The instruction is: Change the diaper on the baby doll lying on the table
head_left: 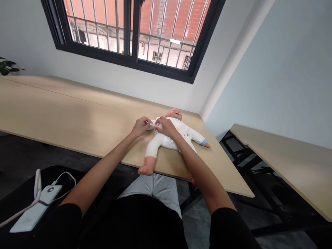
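Observation:
A baby doll (169, 142) in a white outfit with blue trim lies on its back on the wooden table (103, 128), its head toward the window and a bare foot over the front edge. My left hand (140, 126) is beside the doll's arm on the left, fingers pinched on the end of its white sleeve (152, 126). Close by, my right hand (166, 126) pinches the same sleeve nearer the shoulder, and its forearm crosses over the doll's body and leg. My fingers partly hide the sleeve and the doll's hand.
Another wooden table (282, 152) stands to the right, across a gap. At lower left, a white power bank (36, 209) with a cable rests on a black seat. A barred window (135, 34) is in the wall behind the table. A plant (9, 66) shows at far left.

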`<action>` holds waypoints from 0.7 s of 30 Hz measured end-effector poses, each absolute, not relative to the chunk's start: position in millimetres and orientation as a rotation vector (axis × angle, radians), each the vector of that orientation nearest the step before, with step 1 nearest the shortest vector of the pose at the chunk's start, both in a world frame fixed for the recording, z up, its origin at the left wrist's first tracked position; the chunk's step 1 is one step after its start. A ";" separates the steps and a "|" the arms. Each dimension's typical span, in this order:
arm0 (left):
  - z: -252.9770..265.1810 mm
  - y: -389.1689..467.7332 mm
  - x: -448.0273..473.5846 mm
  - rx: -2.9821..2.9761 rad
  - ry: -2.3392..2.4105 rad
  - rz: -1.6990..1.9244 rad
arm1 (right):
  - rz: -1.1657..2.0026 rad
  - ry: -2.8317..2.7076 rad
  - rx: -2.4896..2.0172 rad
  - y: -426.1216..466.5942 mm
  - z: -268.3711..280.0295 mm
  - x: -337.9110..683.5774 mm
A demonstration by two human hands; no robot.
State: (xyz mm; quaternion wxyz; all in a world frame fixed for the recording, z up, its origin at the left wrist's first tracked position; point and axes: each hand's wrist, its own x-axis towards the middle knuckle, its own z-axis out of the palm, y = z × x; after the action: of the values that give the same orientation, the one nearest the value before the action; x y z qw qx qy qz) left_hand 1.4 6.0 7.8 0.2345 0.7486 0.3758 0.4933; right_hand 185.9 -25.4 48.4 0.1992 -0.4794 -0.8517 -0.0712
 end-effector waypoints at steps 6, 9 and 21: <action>2.2 9.2 2.8 1.848 0.925 1.281 | -0.015 -2.318 -1.317 -23.4 47.5 188.5; -0.5 9.1 5.0 1.736 0.841 1.205 | 0.019 -2.295 -1.313 -20.4 44.9 191.0; 2.8 2.2 3.7 1.440 0.705 1.116 | 0.183 -2.279 -1.172 -11.7 38.1 200.7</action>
State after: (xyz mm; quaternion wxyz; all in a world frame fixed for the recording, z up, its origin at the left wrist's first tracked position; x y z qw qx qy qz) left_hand 3.7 2.2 2.8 0.5598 0.6108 0.2990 0.4735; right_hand 200.7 -11.7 38.1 0.2824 -0.4375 -0.8510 0.0683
